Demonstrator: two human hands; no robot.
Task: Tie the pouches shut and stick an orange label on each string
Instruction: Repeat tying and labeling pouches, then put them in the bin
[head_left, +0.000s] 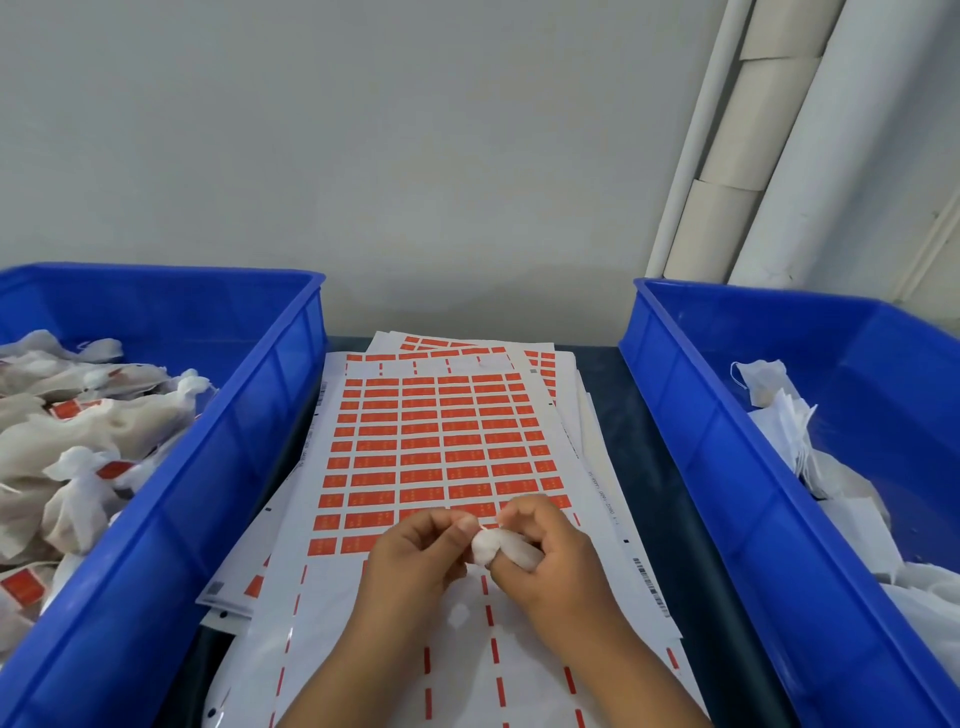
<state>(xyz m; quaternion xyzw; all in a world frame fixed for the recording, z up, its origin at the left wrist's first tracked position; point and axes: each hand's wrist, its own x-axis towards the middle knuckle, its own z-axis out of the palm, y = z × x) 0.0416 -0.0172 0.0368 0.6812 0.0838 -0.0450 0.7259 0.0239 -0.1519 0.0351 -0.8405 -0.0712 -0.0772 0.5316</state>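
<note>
Holding a small white fabric pouch (501, 550) low in the centre of the frame, the right hand (540, 558) has its fingers curled round the pouch body while the left hand (423, 551) pinches the thin white string (480, 526) at the gathered neck. The pouch hangs just above the top label sheet (436, 447), clear of both crates.

By its look the pouch is light, soft and crumpled, so it should give under any squeeze and is unlikely to break; the weak point is probably the fine string, which seems thin enough to slip from fingertips. The neck, where the cloth bunches, looks the best place to grip while knotting, with the string ends taken close to the knot.

The orange labels (415, 473) fill the middle of the sheet; lower rows are already peeled, leaving bare backing. The sheets lie in a loose stack, glossy and likely to slide.

Room is narrow: the left blue crate (244, 467), heaped with tied, labelled pouches (78, 447), and the right blue crate (717, 467), holding flat untied pouches (779, 421), wall in the sheets on both sides. Their tall rims must be cleared when reaching across. White pipes (810, 156) stand at upper right, well apart.
</note>
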